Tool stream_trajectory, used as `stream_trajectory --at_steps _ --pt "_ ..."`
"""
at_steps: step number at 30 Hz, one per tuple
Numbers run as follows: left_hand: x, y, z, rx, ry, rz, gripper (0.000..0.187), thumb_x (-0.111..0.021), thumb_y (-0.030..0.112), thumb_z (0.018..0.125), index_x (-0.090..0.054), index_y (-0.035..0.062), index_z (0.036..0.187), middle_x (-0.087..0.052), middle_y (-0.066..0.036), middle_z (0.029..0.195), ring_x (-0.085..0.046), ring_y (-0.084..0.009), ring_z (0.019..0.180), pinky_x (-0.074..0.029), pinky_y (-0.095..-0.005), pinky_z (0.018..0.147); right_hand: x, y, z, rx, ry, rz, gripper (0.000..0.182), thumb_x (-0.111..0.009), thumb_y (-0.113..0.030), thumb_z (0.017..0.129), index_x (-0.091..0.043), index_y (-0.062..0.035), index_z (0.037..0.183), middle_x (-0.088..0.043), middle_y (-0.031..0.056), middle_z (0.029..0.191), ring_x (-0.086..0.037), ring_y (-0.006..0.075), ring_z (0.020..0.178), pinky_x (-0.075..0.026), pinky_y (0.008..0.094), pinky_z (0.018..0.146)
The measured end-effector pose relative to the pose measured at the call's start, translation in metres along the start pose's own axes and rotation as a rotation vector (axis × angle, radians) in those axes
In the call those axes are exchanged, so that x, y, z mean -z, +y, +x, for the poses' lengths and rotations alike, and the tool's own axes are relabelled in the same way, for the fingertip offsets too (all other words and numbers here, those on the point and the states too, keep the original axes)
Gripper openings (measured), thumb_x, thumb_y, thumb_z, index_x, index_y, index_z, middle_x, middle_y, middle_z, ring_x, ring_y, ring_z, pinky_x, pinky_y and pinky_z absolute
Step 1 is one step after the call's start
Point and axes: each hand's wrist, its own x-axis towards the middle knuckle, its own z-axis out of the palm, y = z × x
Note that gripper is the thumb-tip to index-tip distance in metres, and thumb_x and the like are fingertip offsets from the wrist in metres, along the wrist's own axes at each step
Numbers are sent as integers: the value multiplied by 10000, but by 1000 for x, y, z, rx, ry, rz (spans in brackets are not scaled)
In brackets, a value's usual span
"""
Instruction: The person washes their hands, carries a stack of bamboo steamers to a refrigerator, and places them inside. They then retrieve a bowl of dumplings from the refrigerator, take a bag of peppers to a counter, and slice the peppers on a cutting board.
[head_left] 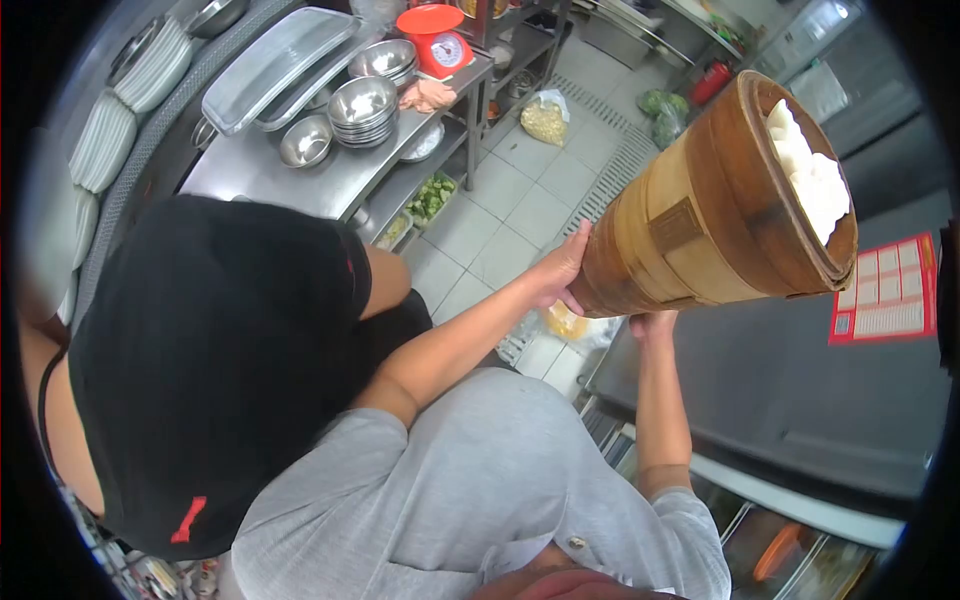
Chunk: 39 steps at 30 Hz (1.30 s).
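A tall stack of bamboo steamers [640, 240] is held up in front of me, tilted to the right. White buns or dumplings [808, 175] show in its top tier. My left hand [562, 270] grips the lower left side of the stack, thumb and fingers against the bamboo. Under the bottom edge is my right hand [653, 325], supporting it from below with its fingers mostly hidden behind the steamers.
Close on my left is a person in black [220, 370]. A steel table [270, 185] holds metal bowls [362, 108], a lidded tray [285, 65] and a red scale [437, 40]. Bagged food [545, 117] sits on the tiled floor [500, 215]; a grey appliance [760, 400] stands right.
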Motion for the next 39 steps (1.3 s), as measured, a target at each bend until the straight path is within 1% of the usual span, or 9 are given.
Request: stream_trajectory --at_steps 5,8,15,20,23,24,27,33,39 --pt "51 31 24 -79 129 -39 1124 -180 966 763 -318 177 1552 -446 -156 1504 -504 -406 1300 -570 -576 819 -36 21 84 -5 -178 -63 601 -530 -461 1006 -424 -79 1458 -482 108 1479 -487 274 1334 -416 463 1102" --pt "76 41 30 -107 241 -87 1140 -184 978 747 -326 180 1549 -459 -158 1496 -512 -408 1292 -570 -580 820 -56 43 131 -107 -219 -2 607 -529 -474 1004 -433 -76 1453 -492 107 1473 -494 274 1327 -416 461 1100" --pt "137 76 31 -210 473 -193 1162 -201 992 724 -274 200 1571 -436 -152 1516 -501 -405 1309 -575 -584 807 -145 70 207 -273 -413 -89 588 -543 -456 997 -463 -67 1431 -515 110 1451 -505 272 1315 -433 457 1086" --pt "182 107 28 -326 633 -266 1154 -210 987 725 -228 218 1584 -381 -149 1552 -464 -410 1344 -575 -590 815 -199 135 287 -326 -622 -108 571 -582 -406 982 -472 -56 1420 -521 121 1437 -523 272 1292 -454 442 1066" --pt "211 117 31 -371 686 -305 1146 -199 973 741 -199 202 1589 -338 -146 1576 -433 -405 1370 -580 -593 804 -248 134 298 -312 -742 -159 572 -596 -395 975 -474 -52 1416 -522 122 1431 -526 272 1285 -463 435 1056" --pt "219 120 33 -386 705 -316 1145 -196 970 745 -196 197 1590 -340 -148 1575 -434 -407 1369 -582 -591 801 -261 138 306 -386 -710 -180 581 -594 -408 974 -477 -50 1416 -521 114 1433 -513 261 1294 -441 435 1071" --pt "240 134 39 -431 791 -336 1156 -187 965 752 -194 168 1589 -350 -158 1566 -465 -411 1341 -598 -560 785 -299 149 327 -437 -807 -183 596 -580 -439 976 -478 -55 1421 -526 94 1433 -491 250 1313 -410 433 1090" --pt "275 146 39 -467 965 -416 1142 -176 952 770 -201 153 1585 -365 -165 1552 -479 -412 1324 -608 -543 775 -352 193 361 -496 -962 -195 594 -532 -479 990 -487 -72 1420 -540 66 1424 -481 226 1325 -389 428 1102" --pt "295 150 34 -485 994 -511 1133 -192 946 770 -230 151 1576 -367 -177 1549 -464 -422 1340 -605 -567 779 -385 197 360 -549 -1043 -237 568 -506 -478 1000 -507 -74 1399 -563 62 1401 -506 222 1300 -403 414 1090"
